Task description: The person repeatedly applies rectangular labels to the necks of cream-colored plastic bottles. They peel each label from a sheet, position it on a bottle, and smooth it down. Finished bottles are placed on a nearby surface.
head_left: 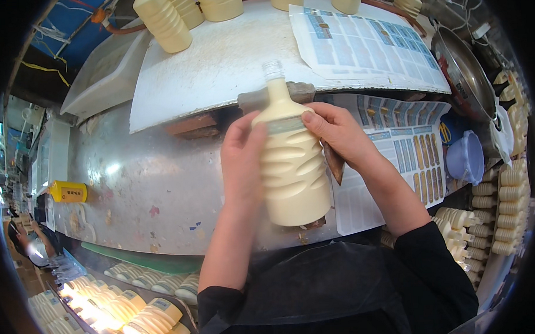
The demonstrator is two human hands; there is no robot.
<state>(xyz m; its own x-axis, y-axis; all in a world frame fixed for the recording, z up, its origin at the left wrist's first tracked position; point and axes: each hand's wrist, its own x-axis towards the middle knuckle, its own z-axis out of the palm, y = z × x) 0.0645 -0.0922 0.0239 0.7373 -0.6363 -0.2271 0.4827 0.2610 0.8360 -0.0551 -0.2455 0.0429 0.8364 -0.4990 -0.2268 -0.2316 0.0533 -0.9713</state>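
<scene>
A cream-coloured bottle [294, 178] with wavy ridges and a clear threaded neck lies in front of me, its neck pointing away. A dull greenish-grey decal strip [285, 125] crosses its shoulder. My left hand [241, 147] grips the bottle's left side, thumb near the strip's left end, slightly blurred. On the other side my right hand [337, 129] holds it, with the thumb on the strip's right end and the other fingers partly hidden. Brown wooden block pieces [303, 93] show behind the shoulder, and a pointed brown piece [334, 163] sticks out under my right hand.
Several cream bottles [163, 23] stand along the back of the white board [217, 65]. Decal sheets [363, 43] lie at the back right, with more sheets [362, 193] beside my right forearm. A purple bucket [466, 158], metal pan [465, 72] and yellow container [68, 191] sit around; bottles [149, 318] fill crates below.
</scene>
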